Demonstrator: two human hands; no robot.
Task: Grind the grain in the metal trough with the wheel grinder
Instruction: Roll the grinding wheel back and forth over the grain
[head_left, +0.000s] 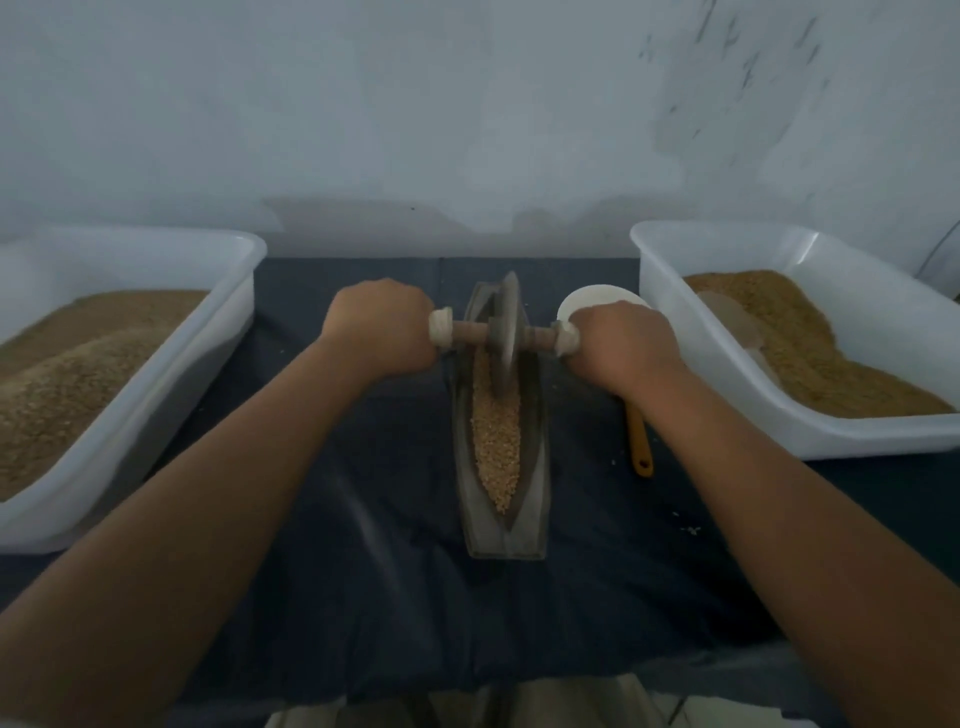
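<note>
Head view, looking down at the work surface.

- Metal trough (508, 540) lies lengthwise at centre on a dark cloth (363, 597), long axis running away from me.
- Grain (496, 436) fills the groove from the near tip up to the wheel. It is pale tan and coarse.
- Wheel grinder (503, 332) stands upright on its edge in the far half of the trough, rim down in the grain. A wooden axle runs through it crosswise, with pale knobs showing just inside each fist.
- My left hand (376, 325) is wrapped round the left end of the axle, knuckles up.
- My right hand (623, 343) is wrapped round the right end the same way. The hands are apart, one either side of the wheel, both arms stretched forward.
- Left white tub (208, 358) is beside the trough and holds a heap of brown ground meal (78, 374).
- Right white tub (727, 415) holds a similar brown heap (810, 343), with bare floor showing at its near-left side.
- Small white bowl (587, 301) sits just behind the right hand, partly hidden by it.
- A yellow utensil handle (640, 441) lies on the cloth between the trough and the right tub. Its head is hidden under my wrist.
- A few pale specks are scattered on the cloth right of the trough.
</note>
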